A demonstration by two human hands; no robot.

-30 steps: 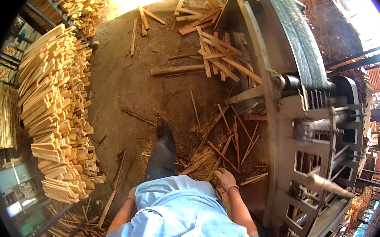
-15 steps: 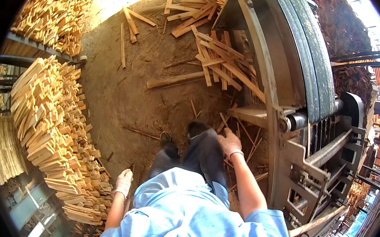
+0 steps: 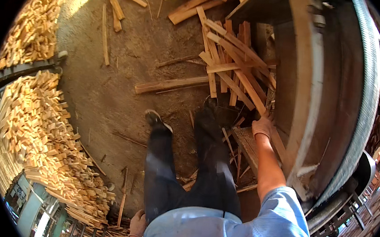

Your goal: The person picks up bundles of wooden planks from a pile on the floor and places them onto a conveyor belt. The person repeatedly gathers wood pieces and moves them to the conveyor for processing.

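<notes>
Stands on a brown, dusty earth floor [image 3: 115, 98], in a light-blue cloth shirt [image 3: 216, 231] and long, dark trousers [image 3: 212, 174]. Reaches with the right hand [image 3: 263, 126] to the near end of a long, flat, light-brown wooden plank [image 3: 250, 91]; too unclear to tell if clasped. Holds the left hand [image 3: 137, 224] low, beside the hip. Has at left a high stack of short, pale-yellow wooden pieces [image 3: 39, 141], at right a curved, grey, textured belt [image 3: 370, 80].

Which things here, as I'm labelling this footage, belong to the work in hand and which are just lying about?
In use, it seems:
- right hand, at the near end of a plank; grip unclear
- heaped boards around it

Lying or stacked about:
- thick beam
- thin stick
- stacked wood pieces
</notes>
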